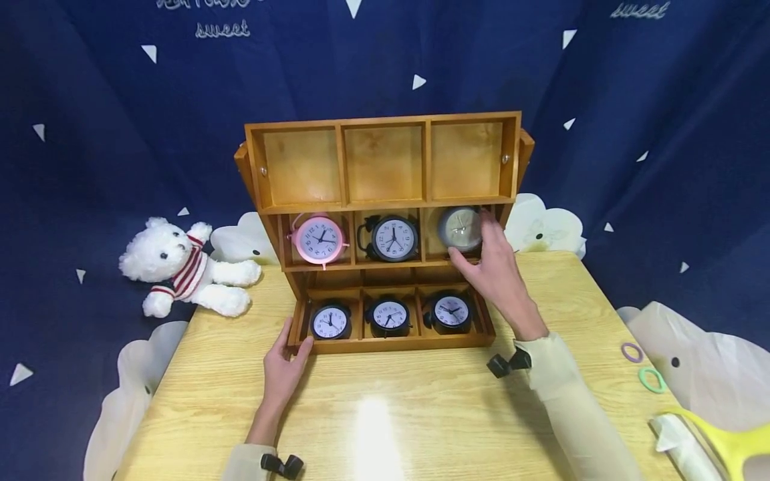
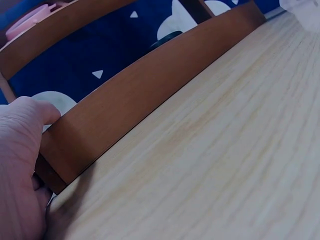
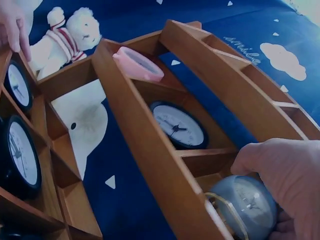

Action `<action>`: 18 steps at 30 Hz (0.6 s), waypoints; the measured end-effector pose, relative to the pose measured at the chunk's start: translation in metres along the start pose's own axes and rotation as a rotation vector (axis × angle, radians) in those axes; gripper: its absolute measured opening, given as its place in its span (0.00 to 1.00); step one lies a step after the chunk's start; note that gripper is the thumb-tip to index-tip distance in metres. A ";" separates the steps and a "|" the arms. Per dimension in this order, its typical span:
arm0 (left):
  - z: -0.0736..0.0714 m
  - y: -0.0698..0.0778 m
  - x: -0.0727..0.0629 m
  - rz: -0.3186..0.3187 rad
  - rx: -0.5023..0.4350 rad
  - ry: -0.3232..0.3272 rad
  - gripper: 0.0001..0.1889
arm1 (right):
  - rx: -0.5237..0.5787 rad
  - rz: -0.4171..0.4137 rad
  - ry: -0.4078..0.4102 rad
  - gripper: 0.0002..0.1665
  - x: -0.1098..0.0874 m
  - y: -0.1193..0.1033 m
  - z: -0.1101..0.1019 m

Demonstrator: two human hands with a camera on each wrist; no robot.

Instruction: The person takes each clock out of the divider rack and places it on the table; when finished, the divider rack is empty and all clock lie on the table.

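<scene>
A tiered wooden box (image 1: 385, 204) with three compartments in each tier stands on the table. My right hand (image 1: 496, 270) holds a grey round clock (image 1: 460, 228) in the middle tier's right compartment; its rounded, glassy face shows in the right wrist view (image 3: 247, 207). Beside it sit a black alarm clock (image 1: 394, 238) and, farther left, a pink alarm clock (image 1: 319, 240). The bottom tier holds three dark clocks with white dials, among them the middle clock (image 1: 390, 315). My left hand (image 1: 285, 367) grips the bottom tier's front left corner, thumb over the edge, other fingers partly hidden.
A white teddy bear (image 1: 186, 267) in a striped sweater lies left of the box. Toward the right table edge are a purple ring (image 1: 631, 353), a green ring (image 1: 652, 380) and yellow-handled scissors (image 1: 722, 441). A dark blue curtain (image 1: 385, 60) hangs behind. The top tier's compartments hold nothing.
</scene>
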State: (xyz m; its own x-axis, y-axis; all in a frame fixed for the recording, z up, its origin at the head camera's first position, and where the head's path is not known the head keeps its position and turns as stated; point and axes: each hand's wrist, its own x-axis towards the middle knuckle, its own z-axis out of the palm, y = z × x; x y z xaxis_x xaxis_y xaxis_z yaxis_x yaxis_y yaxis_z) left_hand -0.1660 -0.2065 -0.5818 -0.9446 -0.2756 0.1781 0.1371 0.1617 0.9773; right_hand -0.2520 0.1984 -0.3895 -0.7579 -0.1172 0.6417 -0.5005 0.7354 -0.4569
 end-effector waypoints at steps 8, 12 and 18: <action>-0.001 0.001 -0.003 0.003 -0.016 -0.014 0.36 | -0.023 -0.004 0.011 0.53 0.005 0.002 0.011; -0.002 0.001 -0.003 0.003 -0.019 -0.012 0.36 | -0.061 0.000 0.032 0.54 0.006 0.001 0.016; 0.000 0.001 -0.002 0.002 -0.031 -0.021 0.36 | -0.031 0.112 0.055 0.55 0.003 0.000 0.026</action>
State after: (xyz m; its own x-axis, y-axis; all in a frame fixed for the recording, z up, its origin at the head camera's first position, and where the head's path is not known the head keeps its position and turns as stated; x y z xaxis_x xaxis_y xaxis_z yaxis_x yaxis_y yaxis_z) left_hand -0.1637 -0.2061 -0.5814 -0.9504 -0.2550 0.1780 0.1480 0.1325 0.9801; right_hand -0.2654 0.1805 -0.4033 -0.7835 0.0029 0.6214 -0.4004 0.7623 -0.5085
